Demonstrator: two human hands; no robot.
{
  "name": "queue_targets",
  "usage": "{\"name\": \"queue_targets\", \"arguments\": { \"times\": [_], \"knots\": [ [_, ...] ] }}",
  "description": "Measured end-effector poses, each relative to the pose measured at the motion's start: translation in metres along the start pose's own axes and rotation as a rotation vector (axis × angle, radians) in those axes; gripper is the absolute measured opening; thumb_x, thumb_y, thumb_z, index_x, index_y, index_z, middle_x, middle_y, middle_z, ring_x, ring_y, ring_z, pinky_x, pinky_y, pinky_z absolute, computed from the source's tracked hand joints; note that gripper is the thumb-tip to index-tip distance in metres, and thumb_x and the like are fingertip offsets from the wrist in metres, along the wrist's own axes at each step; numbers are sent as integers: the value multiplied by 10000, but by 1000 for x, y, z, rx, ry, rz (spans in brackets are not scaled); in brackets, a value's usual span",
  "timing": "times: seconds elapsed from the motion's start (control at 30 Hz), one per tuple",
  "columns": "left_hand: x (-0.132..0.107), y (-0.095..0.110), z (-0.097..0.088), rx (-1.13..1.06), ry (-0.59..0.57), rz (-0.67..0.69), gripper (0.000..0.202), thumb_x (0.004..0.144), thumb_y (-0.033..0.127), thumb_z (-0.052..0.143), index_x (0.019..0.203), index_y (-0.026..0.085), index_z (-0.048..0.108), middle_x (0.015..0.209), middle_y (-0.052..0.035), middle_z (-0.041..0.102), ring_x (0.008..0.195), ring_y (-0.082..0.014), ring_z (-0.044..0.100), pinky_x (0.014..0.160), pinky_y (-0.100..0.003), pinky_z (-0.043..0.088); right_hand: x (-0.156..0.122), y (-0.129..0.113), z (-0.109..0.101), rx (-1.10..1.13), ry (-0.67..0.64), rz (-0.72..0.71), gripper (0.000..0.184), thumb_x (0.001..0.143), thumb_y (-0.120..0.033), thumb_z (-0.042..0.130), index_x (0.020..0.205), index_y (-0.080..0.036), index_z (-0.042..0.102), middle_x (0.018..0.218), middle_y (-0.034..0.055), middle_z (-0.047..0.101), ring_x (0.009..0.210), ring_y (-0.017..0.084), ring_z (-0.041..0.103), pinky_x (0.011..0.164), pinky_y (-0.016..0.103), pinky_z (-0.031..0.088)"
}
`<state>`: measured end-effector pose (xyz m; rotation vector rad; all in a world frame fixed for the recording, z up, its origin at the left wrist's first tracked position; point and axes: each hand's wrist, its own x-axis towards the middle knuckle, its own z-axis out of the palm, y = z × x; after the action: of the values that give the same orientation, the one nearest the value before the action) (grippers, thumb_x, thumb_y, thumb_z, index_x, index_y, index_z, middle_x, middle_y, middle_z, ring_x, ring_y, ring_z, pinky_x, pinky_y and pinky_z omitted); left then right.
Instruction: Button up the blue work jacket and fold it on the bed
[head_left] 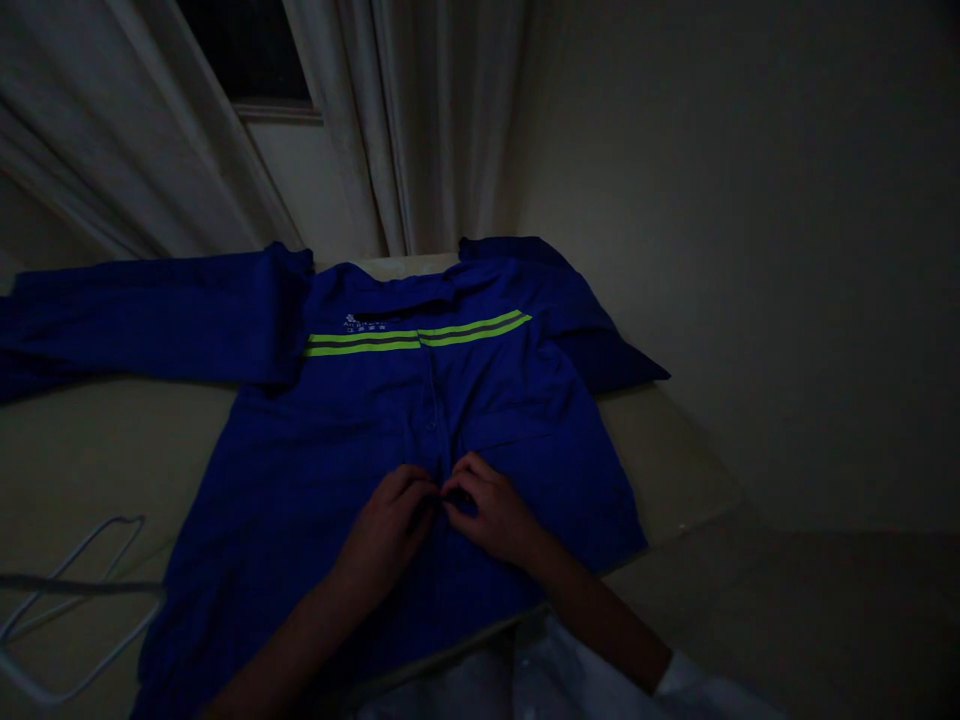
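Observation:
A blue work jacket lies spread out, front side up, with a yellow-green reflective stripe across its chest and small white lettering above the stripe. My left hand pinches the cloth at the jacket's front opening, below the middle. Right beside it, my right hand pinches the same opening from the other side, thumb and forefinger curled together. The fingertips of both hands nearly meet. What exactly sits between them is too dark to make out. A round button shows on the placket just above my hands.
Under the jacket is a pale bed-like surface. White wire hangers lie at the left. Long curtains hang behind, beside a dark window. A plain wall stands at the right. The light is dim.

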<state>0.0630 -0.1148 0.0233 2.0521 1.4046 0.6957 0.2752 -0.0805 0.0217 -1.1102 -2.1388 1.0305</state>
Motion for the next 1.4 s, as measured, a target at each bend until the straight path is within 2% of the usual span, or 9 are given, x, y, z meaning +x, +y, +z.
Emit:
{"name": "queue_targets", "arguments": {
  "times": [0.2, 0.37, 0.5, 0.63, 0.93, 1.03, 1.13, 1.33, 1.4],
  "knots": [
    [2, 11, -13, 555, -91, 186, 236, 968, 123, 627, 1154, 229, 728, 1181, -72, 695, 964, -273, 593, 796, -423, 486, -1, -2, -1, -73, 38, -34, 139, 870, -110, 713, 941, -227, 692, 1081, 48, 621, 958, 184, 656, 872, 313, 546],
    [-3, 8, -7, 684, -50, 322, 342, 929, 50, 625, 1248, 155, 689, 1094, -88, 709, 924, -263, 593, 775, -404, 445, -2, -5, -2, -139, -39, -97, 132, 845, -145, 736, 929, -240, 700, 1098, 48, 608, 957, 188, 639, 887, 323, 534],
    [0, 11, -4, 738, -83, 352, 213, 945, 47, 590, 1101, 142, 701, 999, -83, 689, 873, -261, 609, 749, -398, 444, -3, -6, -3, -76, -11, -59, 164, 856, -116, 704, 969, -233, 684, 1102, 51, 615, 1001, 196, 641, 903, 323, 527],
    [11, 17, -6, 698, -164, 214, 149, 962, 64, 582, 953, 180, 674, 934, -67, 661, 848, -260, 642, 748, -387, 468, -1, -7, -6, 49, 53, -12, 207, 868, -66, 659, 1001, -224, 659, 1039, 34, 609, 965, 174, 627, 876, 293, 517],
    [34, 22, -17, 510, -364, -95, 126, 962, 118, 551, 1004, 176, 654, 987, -71, 677, 819, -235, 694, 689, -329, 479, 3, -5, -9, 173, 105, 38, 151, 887, -90, 658, 953, -222, 683, 973, 15, 627, 860, 150, 613, 784, 270, 496],
    [33, 10, -20, 296, -341, -90, 140, 939, 122, 576, 1021, 204, 655, 1011, -39, 676, 834, -193, 699, 716, -291, 489, 4, -3, -12, 223, 190, 77, 79, 918, -153, 656, 947, -220, 687, 956, 18, 633, 801, 143, 613, 732, 266, 498],
    [28, 0, -23, 149, -295, 20, 267, 970, 125, 542, 1156, 257, 681, 1073, -24, 676, 875, -165, 698, 767, -270, 501, 4, -2, -13, 241, 237, 110, 44, 931, -199, 653, 950, -218, 687, 953, 23, 642, 792, 148, 621, 719, 270, 502],
    [21, -1, -32, 115, -287, 67, 48, 999, 251, 615, 1017, 246, 659, 1005, -7, 642, 857, -166, 668, 741, -275, 499, 2, -6, -15, 218, 191, 74, 139, 940, -356, 678, 932, -219, 662, 841, -3, 635, 700, 141, 590, 662, 268, 462],
    [18, 4, -27, 147, -259, 81, 97, 1004, 339, 643, 1010, 243, 660, 1004, -17, 642, 877, -186, 664, 755, -295, 509, 2, -6, -15, 223, 181, 91, 224, 977, -428, 627, 890, -221, 635, 753, -21, 616, 663, 139, 569, 635, 266, 434]
  ]
}}
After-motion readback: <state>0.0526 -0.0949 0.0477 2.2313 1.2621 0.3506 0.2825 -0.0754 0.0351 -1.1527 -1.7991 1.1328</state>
